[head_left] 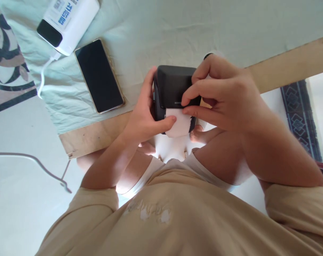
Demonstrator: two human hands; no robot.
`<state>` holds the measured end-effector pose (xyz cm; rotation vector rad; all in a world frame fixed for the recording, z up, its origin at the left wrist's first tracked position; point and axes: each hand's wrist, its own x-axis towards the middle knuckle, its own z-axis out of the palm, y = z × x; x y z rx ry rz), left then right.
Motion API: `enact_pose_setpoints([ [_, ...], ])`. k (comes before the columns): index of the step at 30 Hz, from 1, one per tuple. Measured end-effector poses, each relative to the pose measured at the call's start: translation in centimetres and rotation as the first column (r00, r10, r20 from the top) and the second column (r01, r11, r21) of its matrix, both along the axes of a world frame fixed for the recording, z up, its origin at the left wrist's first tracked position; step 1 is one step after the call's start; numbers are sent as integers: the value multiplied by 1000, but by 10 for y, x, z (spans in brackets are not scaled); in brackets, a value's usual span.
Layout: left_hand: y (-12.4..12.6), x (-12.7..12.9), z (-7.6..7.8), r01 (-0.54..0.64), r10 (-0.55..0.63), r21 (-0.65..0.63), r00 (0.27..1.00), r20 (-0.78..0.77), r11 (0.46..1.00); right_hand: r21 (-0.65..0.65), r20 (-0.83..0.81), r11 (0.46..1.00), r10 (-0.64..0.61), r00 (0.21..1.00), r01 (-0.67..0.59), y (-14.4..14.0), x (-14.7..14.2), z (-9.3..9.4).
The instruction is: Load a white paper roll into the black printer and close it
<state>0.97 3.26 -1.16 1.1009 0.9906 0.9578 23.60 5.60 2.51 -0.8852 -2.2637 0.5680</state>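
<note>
A small black receipt printer (pixel 174 83) is held just past the bed's near edge. White receipt paper (pixel 177 122) with a jagged right edge hangs from its slot. My left hand (pixel 146 110) is closed round the printer's left side, its thumb pressing on the paper. My right hand (pixel 217 92) has thumb and index finger drawn together at the front edge of the printer's lid, by the paper's upper right corner. The index fingertip touches the lid and the thumb tip lies at the paper slot. The other right fingers are curled against the printer's right side.
A phone (pixel 99 76) with a dark screen lies on the pale green sheet (pixel 156 32). Beyond it is a white power bank (pixel 70 25) with a white cable (pixel 44 73). A wooden edge board (pixel 94 138) runs below the sheet. A grey cord (pixel 30 155) is at the left.
</note>
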Motion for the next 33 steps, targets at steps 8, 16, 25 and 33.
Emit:
enact_pose_setpoints([
  [8,-2,4,0,-34,39,-61,995,88,998,16,36,999,-43,998,43,-1,-3,4],
  [16,-1,10,-1,-62,101,-170,968,231,984,-13,74,998,-58,996,59,-7,-9,11],
  [25,1,7,6,-62,106,-232,977,183,971,-64,129,994,-75,989,84,-2,-11,10],
  [33,1,12,1,-114,144,-154,970,197,981,-177,203,980,-55,978,92,2,-13,12],
])
